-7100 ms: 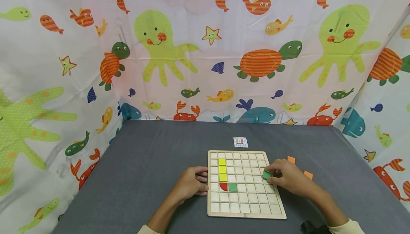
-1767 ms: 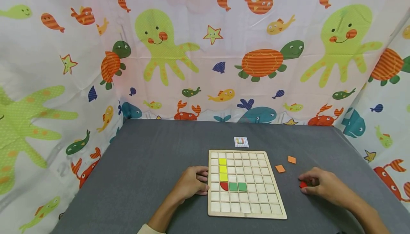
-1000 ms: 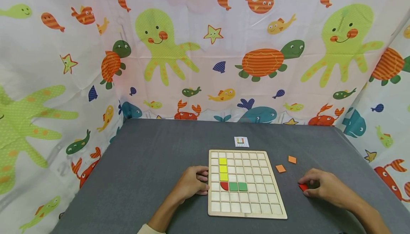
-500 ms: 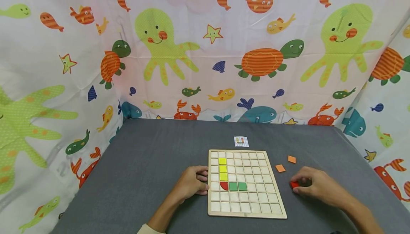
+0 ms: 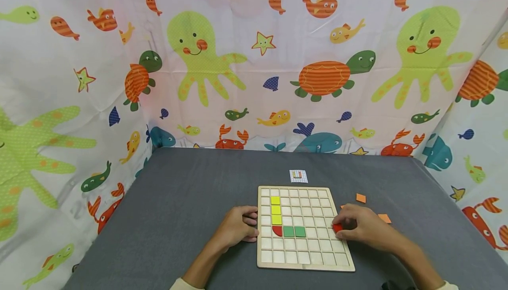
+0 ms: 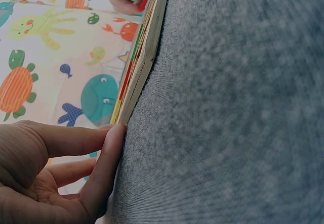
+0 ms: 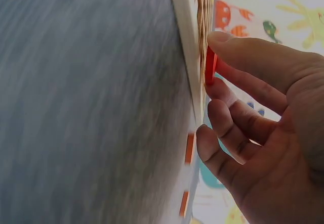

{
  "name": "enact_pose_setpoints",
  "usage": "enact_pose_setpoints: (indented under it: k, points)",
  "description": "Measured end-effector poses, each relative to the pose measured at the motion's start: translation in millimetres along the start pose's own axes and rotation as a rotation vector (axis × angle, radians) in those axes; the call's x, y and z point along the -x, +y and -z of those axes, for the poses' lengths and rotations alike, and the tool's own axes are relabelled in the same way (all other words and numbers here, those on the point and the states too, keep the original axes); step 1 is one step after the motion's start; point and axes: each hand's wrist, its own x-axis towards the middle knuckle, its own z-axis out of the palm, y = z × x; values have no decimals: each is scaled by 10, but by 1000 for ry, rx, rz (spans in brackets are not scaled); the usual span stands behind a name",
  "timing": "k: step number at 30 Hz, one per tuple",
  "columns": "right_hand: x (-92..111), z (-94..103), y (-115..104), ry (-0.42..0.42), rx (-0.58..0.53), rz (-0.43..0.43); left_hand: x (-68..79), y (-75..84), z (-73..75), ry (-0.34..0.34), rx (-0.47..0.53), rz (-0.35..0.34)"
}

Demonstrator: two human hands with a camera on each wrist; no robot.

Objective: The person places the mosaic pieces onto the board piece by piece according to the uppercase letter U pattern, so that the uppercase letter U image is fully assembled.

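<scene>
A wooden grid board (image 5: 304,267) lies on the grey tabletop. In it are several yellow square tiles (image 5: 275,210), a red quarter-round tile (image 5: 277,231) and two green square tiles (image 5: 294,231). My left hand (image 5: 234,228) rests its thumb and fingertips against the board's left edge. Between thumb and fingers, my right hand (image 5: 367,226) pinches a red tile (image 5: 337,228) at the board's right side. From the right wrist view, this red tile (image 7: 211,64) stands edge-on close over the board; its full outline is hidden by the fingers.
A small printed card with a U pattern (image 5: 298,176) lies behind the board. Orange tiles (image 5: 360,198) lie to the right; one is partly hidden by the right hand, another (image 5: 384,218) sits beyond its wrist. A sea-animal printed cloth (image 5: 246,78) hangs around the table.
A second green tile now lies in the board beside the first. My right hand has fetched a red tile from the right and carried it left to the board. My left hand has stayed put.
</scene>
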Motion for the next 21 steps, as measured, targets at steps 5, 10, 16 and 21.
enact_pose_setpoints:
  k: [5,10,16,21]
  points:
    - [-117,-83,-104,-37,-28,36,4,1,3,-1,2,-1]
    - [-201,-150,-199,-44,-17,99,9,10,2,0,3,4]
    - [-268,-223,-277,-39,-27,134,12,20,5,0,2,4]
    - [-317,-247,-347,-83,-55,104,12,20,3,0,0,1]
